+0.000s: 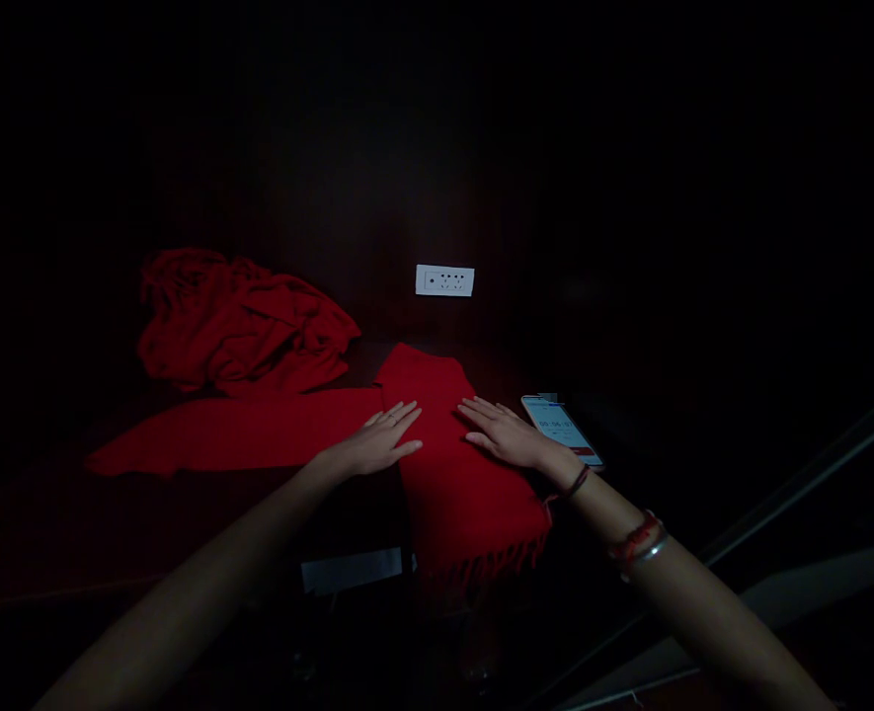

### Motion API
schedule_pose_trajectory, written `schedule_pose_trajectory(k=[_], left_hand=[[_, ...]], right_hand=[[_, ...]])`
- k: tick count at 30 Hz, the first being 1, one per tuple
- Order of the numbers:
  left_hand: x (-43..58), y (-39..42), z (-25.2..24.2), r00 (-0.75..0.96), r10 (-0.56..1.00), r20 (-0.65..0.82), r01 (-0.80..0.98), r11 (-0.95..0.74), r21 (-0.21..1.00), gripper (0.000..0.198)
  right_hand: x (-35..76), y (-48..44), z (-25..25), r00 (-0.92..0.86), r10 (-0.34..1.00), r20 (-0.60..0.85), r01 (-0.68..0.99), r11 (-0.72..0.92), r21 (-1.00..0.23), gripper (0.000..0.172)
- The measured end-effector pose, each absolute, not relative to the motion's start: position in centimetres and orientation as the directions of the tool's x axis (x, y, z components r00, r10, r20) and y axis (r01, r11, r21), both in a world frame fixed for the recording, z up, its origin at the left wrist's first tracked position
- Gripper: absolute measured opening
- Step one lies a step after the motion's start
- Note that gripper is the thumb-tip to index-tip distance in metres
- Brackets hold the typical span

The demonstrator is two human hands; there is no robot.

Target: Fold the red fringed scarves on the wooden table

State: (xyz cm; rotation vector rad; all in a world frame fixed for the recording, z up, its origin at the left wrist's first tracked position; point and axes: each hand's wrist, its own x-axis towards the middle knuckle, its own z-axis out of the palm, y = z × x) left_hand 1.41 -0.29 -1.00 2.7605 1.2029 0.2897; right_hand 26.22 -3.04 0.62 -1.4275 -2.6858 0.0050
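A red fringed scarf (451, 494) lies on a dark surface, bent in an L: one strip runs left, the other comes toward me with its tassels hanging over the front edge. My left hand (377, 442) rests flat on the scarf at the bend, fingers stretched out. My right hand (503, 434) lies flat on the scarf's right side, fingers apart, with bracelets on the wrist. Neither hand holds anything.
A crumpled pile of red cloth (236, 321) sits at the back left. A lit phone (564, 430) lies just right of my right hand. A white wall socket (444, 280) is on the dark back panel. The surroundings are very dark.
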Motion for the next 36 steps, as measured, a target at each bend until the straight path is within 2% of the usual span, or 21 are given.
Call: schedule_pose_trajectory(k=[3,9,11,14,17,23,29,32,36], left_hand=[[1.3,-0.3,-2.0,0.653,0.755,-0.057,0.755,-0.642,0.137,0.070],[0.8,-0.4,-1.6,0.641,0.757,-0.129,0.764,-0.612,0.203,0.075],[0.8,0.0,-1.3,0.619,0.781,-0.084,0.775,-0.590,0.228,0.069],[1.1,1.6,-0.7,0.543,0.837,0.067,0.809,-0.543,0.226,0.064],[1.7,3.8,-0.6,0.448,0.883,0.138,0.860,-0.468,0.202,0.065],[1.9,6.0,-2.3,0.352,0.936,-0.016,0.925,-0.345,0.157,0.075],[1.8,5.5,-2.5,0.275,0.959,-0.070,0.956,-0.265,0.130,0.078],[1.8,5.2,-2.4,0.226,0.971,-0.075,0.966,-0.214,0.145,0.080],[1.3,5.2,-2.4,0.196,0.980,0.031,0.966,-0.198,0.165,0.074]], right_hand=[[26.4,-2.6,-0.5,-0.504,0.859,-0.088,0.863,0.495,-0.101,0.063],[26.6,-2.3,0.4,-0.456,0.858,-0.238,0.890,0.434,-0.140,0.072],[25.8,-1.5,1.6,-0.464,0.863,-0.203,0.885,0.439,-0.157,0.074],[24.1,0.7,2.9,-0.454,0.888,-0.073,0.884,0.439,-0.160,0.076],[22.3,3.4,2.6,-0.393,0.919,-0.034,0.911,0.384,-0.147,0.077],[21.7,6.0,-0.9,-0.335,0.939,-0.074,0.937,0.324,-0.129,0.076],[23.2,5.7,-1.4,-0.293,0.948,-0.124,0.954,0.280,-0.106,0.076],[23.0,5.6,-0.5,-0.281,0.951,-0.132,0.960,0.275,-0.062,0.077],[21.7,6.2,1.3,-0.372,0.928,-0.011,0.928,0.372,-0.039,0.072]])
